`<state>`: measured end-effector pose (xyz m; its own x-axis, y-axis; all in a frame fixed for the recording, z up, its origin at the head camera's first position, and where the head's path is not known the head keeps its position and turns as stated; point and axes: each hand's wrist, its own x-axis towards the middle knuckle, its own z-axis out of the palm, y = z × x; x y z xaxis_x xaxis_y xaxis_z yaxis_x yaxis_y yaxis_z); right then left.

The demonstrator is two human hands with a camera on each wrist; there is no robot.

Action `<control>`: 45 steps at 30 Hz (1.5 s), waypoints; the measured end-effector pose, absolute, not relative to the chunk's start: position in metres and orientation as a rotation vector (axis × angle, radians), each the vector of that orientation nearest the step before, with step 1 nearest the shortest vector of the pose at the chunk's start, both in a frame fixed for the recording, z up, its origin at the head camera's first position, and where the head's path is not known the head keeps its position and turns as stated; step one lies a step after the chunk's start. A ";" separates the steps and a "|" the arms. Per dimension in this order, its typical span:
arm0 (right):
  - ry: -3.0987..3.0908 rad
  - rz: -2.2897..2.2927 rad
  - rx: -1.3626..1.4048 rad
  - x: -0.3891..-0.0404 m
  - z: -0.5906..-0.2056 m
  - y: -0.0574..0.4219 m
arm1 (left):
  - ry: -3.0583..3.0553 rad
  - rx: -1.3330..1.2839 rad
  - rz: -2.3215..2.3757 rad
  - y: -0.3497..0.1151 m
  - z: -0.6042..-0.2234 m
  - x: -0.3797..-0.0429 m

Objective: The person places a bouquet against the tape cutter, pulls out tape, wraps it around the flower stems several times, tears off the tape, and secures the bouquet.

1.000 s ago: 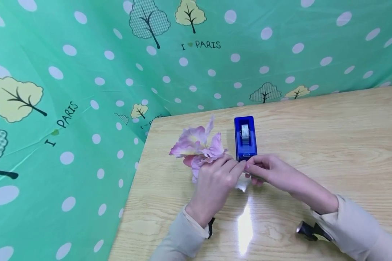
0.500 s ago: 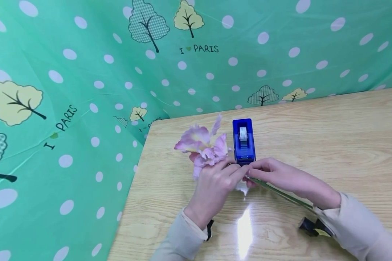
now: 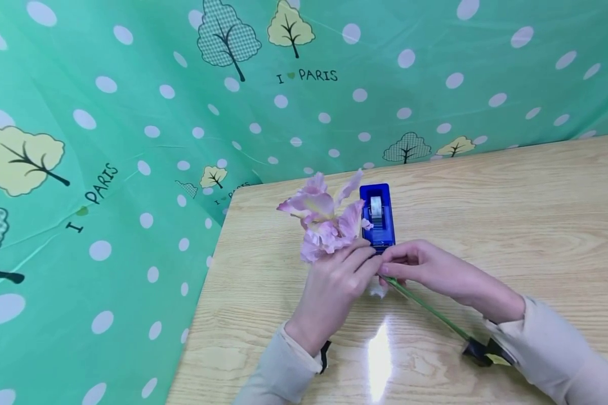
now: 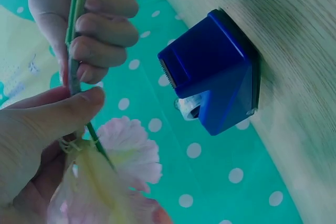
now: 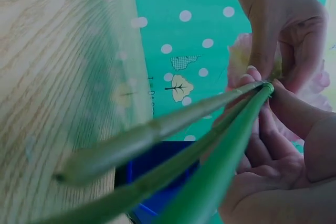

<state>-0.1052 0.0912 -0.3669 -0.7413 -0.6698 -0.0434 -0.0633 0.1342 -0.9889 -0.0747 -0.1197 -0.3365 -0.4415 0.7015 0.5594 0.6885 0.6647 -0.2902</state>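
Pink-purple artificial flowers [image 3: 329, 219] lean up and left above the table in the head view. Just below the blossoms, my left hand [image 3: 334, 287] pinches the bundle, thumb across it in the left wrist view. My right hand [image 3: 430, 273] holds the green stems [image 3: 436, 312] close beside it, fingers curled round them. Several stems [image 5: 210, 182] run toward the camera in the right wrist view. A greyish shiny band [image 4: 74, 77], perhaps tape, lies on the stems between the hands. The blue tape dispenser [image 3: 377, 216], with its roll of clear tape [image 3: 376, 207], stands right behind the hands.
The wooden table [image 3: 512, 214] reaches back to a green dotted curtain [image 3: 284, 135] at the rear and left. A black wrist-camera piece [image 3: 476, 351] sits beside the right sleeve. A bright reflection [image 3: 380, 360] lies on the tabletop in front.
The blossoms have turned and shifted right, toward the tape dispenser. The stems, earlier hidden by the right arm, have swung into view below it. Both hands stay close together on the bundle.
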 end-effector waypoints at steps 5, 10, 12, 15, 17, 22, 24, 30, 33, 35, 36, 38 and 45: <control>2.019 -1.710 -0.681 -0.102 -0.365 0.089 | -2.158 -1.077 0.007 -0.120 -0.335 -0.076; 2.090 -1.752 -0.650 -0.099 -0.361 0.087 | -2.115 -1.041 -0.044 -0.119 -0.335 -0.076; 2.092 -1.770 -0.643 -0.098 -0.360 0.087 | -2.101 -1.014 -0.066 -0.118 -0.335 -0.075; 2.102 -1.794 -0.637 -0.097 -0.358 0.085 | -2.069 -0.953 -0.086 -0.117 -0.335 -0.075; 2.108 -1.806 -0.626 -0.097 -0.357 0.085 | -2.045 -0.906 -0.126 -0.116 -0.335 -0.075; 2.120 -1.827 -0.565 -0.097 -0.354 0.087 | -2.035 -0.805 -0.332 -0.114 -0.333 -0.076; 2.121 -1.842 -0.542 -0.097 -0.352 0.088 | -2.078 -0.786 -0.436 -0.113 -0.333 -0.075; 2.144 -1.895 -0.471 -0.096 -0.351 0.089 | -2.363 -0.753 -0.747 -0.106 -0.337 -0.068; 2.142 -1.922 -0.448 -0.095 -0.350 0.089 | -2.463 -0.737 -0.882 -0.100 -0.341 -0.065; 2.136 -1.940 -0.443 -0.095 -0.349 0.089 | -2.490 -0.721 -0.943 -0.096 -0.342 -0.064; 2.138 -1.946 -0.437 -0.094 -0.348 0.090 | -2.499 -0.712 -0.967 -0.095 -0.343 -0.063; 2.143 -1.961 -0.420 -0.093 -0.347 0.089 | -2.521 -0.698 -1.015 -0.091 -0.345 -0.063; 2.161 -2.010 -0.351 -0.091 -0.344 0.089 | -2.605 -0.739 -1.311 -0.082 -0.347 -0.064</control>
